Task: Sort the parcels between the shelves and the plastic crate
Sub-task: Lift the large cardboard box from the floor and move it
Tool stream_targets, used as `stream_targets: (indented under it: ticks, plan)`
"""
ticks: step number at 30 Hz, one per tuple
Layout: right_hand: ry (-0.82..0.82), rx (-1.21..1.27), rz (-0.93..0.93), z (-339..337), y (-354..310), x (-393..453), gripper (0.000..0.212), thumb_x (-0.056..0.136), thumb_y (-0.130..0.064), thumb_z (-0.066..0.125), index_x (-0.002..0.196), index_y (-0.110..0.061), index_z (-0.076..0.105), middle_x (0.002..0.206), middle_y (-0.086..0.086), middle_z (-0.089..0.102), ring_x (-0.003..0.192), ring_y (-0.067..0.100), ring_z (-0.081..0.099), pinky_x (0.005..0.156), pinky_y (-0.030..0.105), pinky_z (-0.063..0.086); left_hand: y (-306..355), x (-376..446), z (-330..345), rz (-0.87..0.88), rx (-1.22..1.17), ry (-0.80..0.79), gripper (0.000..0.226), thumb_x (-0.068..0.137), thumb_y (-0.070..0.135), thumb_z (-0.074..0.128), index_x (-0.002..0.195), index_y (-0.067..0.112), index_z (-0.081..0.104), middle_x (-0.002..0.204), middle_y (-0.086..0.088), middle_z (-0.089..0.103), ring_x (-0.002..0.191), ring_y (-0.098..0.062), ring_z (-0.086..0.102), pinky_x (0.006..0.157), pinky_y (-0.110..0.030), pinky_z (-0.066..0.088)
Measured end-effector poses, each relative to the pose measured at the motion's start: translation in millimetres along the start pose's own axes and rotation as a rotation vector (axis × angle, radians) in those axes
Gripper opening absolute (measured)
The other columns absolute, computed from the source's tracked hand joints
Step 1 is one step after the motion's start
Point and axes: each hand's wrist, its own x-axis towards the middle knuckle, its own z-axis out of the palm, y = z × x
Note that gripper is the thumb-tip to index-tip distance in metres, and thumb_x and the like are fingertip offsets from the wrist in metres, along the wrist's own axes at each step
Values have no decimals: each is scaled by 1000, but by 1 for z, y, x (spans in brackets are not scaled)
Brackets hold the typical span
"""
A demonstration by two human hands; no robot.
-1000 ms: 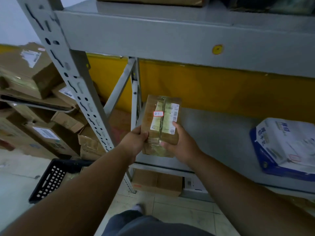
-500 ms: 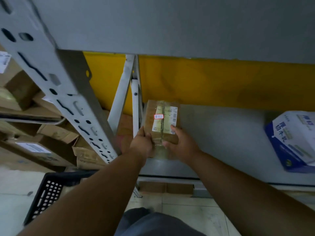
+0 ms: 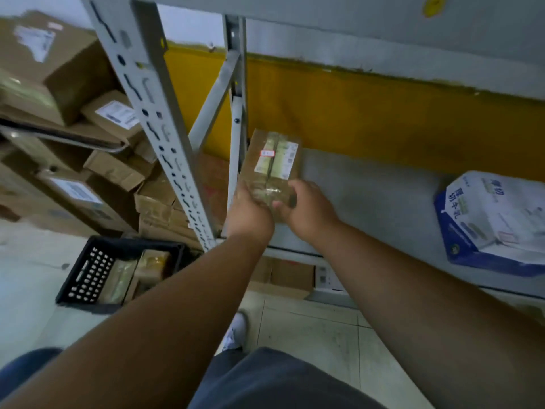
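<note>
A small brown taped parcel [image 3: 272, 160] with a white label and a red-edged sticker lies at the left end of the grey shelf [image 3: 377, 196], close to the upright. My left hand [image 3: 250, 212] grips its near left corner and my right hand [image 3: 306, 209] grips its near right corner. The black plastic crate [image 3: 88, 276] stands on the floor at lower left, with a couple of taped parcels [image 3: 153, 265] inside it.
A blue and white carton [image 3: 495, 222] sits on the same shelf at the right. A perforated grey upright [image 3: 153, 113] and a diagonal brace rise left of the parcel. Several cardboard boxes [image 3: 67, 72] are stacked at left. More boxes [image 3: 283, 276] lie under the shelf.
The parcel has gone further in onto the shelf, toward the back left corner, with both hands still on its near end. My view has tilted down, showing the crate's contents.
</note>
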Motion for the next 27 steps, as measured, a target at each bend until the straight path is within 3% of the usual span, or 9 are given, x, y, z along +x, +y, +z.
stream_targets:
  ticks: [2,5,9,11,13,17,20,24,27]
  plan:
    - [39,7,8,0,15,-33,43,94,-35,67,130,-12,59,132,9,56,120,25,55,85,24,36,-10,-41,13,22,-16,-26,56,98,22,40,153,27,34,141,8,52,125,-15,53,103,-31,42]
    - [59,51,60,19,47,-81,35,95,-35,65,122,-13,63,125,8,61,113,24,59,82,25,37,-45,-91,33,-17,48,-96,51,105,21,43,156,23,32,154,3,45,140,-17,44,113,-29,33]
    - [-53,91,155,60,84,-129,32,95,-37,66,116,-13,65,115,6,66,103,22,63,77,25,38,-91,-129,39,-46,142,-171,46,104,15,46,150,17,42,148,-3,52,136,-20,49,110,-28,35]
    - [-113,91,191,82,100,-142,35,96,-38,64,120,-13,63,117,3,65,99,17,59,76,25,36,-109,-129,45,-80,151,-178,45,104,17,47,149,20,44,147,-2,53,135,-20,50,112,-34,38]
    - [-147,113,236,110,118,-146,38,97,-39,63,125,-13,61,122,3,63,103,16,58,78,25,37,-129,-121,55,-111,178,-187,44,104,21,48,148,24,43,147,0,53,133,-19,51,113,-39,40]
    - [-130,186,361,175,152,-129,47,94,-39,67,133,-15,58,134,3,60,119,20,60,97,34,50,-182,-85,84,-141,265,-206,41,104,26,50,144,26,47,143,3,56,125,-13,55,95,-23,39]
    - [-123,177,420,229,185,-104,51,93,-43,67,136,-17,55,137,3,59,123,20,58,100,38,50,-238,-52,107,-160,286,-240,43,103,27,53,145,25,46,143,4,56,114,-5,52,92,-22,36]
    - [-105,163,468,294,232,-78,53,94,-47,65,136,-18,54,139,3,58,124,21,58,97,33,48,-314,-11,131,-157,390,-258,45,101,29,55,144,21,47,143,-1,55,125,-15,54,107,-35,45]
    - [-93,71,444,330,271,-56,55,95,-47,63,140,-17,51,140,5,56,126,22,55,88,26,40,-362,30,149,-143,481,-270,46,100,30,55,143,20,47,143,-7,52,124,-25,56,104,-45,50]
